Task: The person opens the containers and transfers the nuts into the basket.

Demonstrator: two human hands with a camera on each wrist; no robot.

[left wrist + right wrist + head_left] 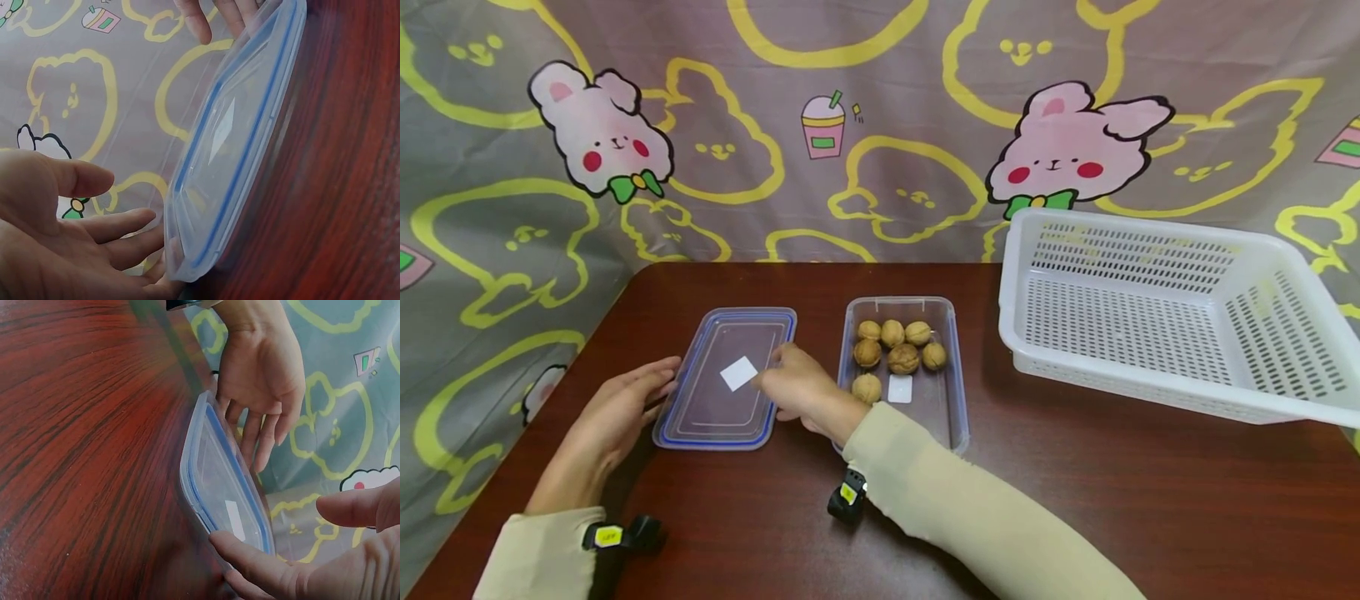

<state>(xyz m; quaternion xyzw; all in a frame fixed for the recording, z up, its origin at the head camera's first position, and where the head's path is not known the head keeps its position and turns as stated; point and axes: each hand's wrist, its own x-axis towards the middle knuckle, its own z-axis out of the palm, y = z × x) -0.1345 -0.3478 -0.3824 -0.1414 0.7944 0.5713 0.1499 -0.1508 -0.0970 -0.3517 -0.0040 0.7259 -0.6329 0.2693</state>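
Observation:
A clear plastic lid [707, 417] with a blue seal and a white square label [739, 372] lies on the table, left of a clear plastic box [961, 400]. At the lid's left edge is my left hand [613, 417], fingers fairly straight and fingertips against the rim, thumb held apart [81, 178]. My right hand [801, 383] is at the opposite long edge. Its index finger [250, 556] touches the lid's rim, while the thumb [350, 509] stays away from it. Several walnuts [903, 359] sit in the box, whose near left part is hidden by my right arm.
A white perforated plastic basket [1120, 354] stands at the right rear of the dark red wooden table [1075, 483]. Behind the table hangs a patterned cloth [895, 100]. Each wrist wears a black strap with a small camera [847, 497].

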